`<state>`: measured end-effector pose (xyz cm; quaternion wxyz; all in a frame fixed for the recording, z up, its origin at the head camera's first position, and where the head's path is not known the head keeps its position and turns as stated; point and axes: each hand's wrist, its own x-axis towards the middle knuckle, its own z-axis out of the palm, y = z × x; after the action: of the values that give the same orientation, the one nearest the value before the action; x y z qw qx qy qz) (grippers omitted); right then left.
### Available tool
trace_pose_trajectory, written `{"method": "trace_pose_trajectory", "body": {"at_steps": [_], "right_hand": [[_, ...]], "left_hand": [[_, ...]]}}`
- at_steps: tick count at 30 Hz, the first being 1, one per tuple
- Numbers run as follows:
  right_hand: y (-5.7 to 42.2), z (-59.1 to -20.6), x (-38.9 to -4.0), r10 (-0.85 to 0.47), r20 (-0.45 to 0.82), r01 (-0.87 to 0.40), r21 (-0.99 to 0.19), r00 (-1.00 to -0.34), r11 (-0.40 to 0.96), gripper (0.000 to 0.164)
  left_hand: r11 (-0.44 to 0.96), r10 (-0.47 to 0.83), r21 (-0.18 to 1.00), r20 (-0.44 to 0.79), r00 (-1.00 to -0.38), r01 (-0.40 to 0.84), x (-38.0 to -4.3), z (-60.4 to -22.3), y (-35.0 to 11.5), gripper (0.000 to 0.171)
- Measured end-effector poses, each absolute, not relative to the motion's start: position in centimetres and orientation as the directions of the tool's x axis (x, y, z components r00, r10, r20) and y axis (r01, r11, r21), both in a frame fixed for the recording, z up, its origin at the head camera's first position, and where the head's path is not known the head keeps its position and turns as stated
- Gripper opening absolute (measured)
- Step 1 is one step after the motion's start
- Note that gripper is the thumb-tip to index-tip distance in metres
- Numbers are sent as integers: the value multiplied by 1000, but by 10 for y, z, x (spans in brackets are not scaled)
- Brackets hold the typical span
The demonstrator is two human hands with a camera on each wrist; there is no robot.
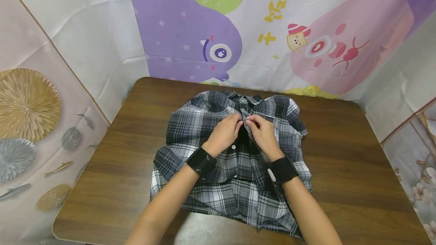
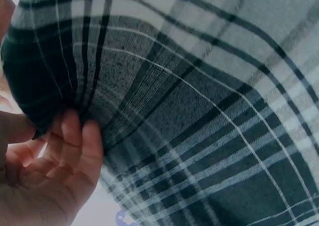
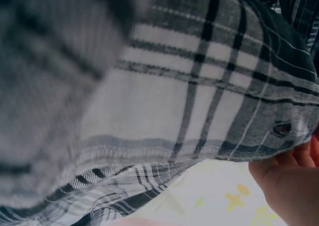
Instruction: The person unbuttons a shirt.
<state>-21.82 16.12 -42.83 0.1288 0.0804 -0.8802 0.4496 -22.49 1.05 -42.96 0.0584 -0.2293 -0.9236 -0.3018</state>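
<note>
A black, grey and white plaid shirt (image 1: 194,124) lies front up on the brown table, its collar (image 1: 250,100) toward the far edge. Near the collar, my left hand (image 1: 225,131) pinches one front edge between thumb and fingers. Close beside it, my right hand (image 1: 263,133) pinches the opposite front edge. A white button (image 1: 233,147) shows on the shirt front below the hands. In the right wrist view, a buttonhole (image 3: 282,129) sits just above the fingers in the lifted cloth. The fingertips of my left hand (image 2: 60,156) are partly hidden by fabric.
The wooden table (image 1: 351,169) extends to both sides of the shirt. A cartoon-printed curtain (image 1: 265,48) hangs along the far edge, and patterned cloth panels (image 1: 37,97) stand at the sides. Black bands (image 1: 201,162) circle both wrists.
</note>
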Motion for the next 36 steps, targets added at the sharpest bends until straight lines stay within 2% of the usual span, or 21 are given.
{"method": "trace_pose_trajectory", "body": {"at_steps": [4, 14, 29, 36], "right_hand": [[160, -428, -215, -8, 294, -246, -784, -956, 569, 14], [158, -426, -211, 5, 228, -185, -803, -974, 567, 19], [153, -432, -210, 57, 198, -132, -814, -979, 565, 20], [151, -435, -211, 40, 158, -100, -785, -987, 612, 20]], "left_hand": [[688, 368, 556, 287, -884, 467, -222, -429, 9, 14], [624, 343, 635, 301, -890, 455, -221, -434, 8, 13], [619, 335, 629, 329, -883, 470, -217, -441, 10, 13], [633, 326, 621, 328, -887, 462, -216, -447, 9, 13]]}}
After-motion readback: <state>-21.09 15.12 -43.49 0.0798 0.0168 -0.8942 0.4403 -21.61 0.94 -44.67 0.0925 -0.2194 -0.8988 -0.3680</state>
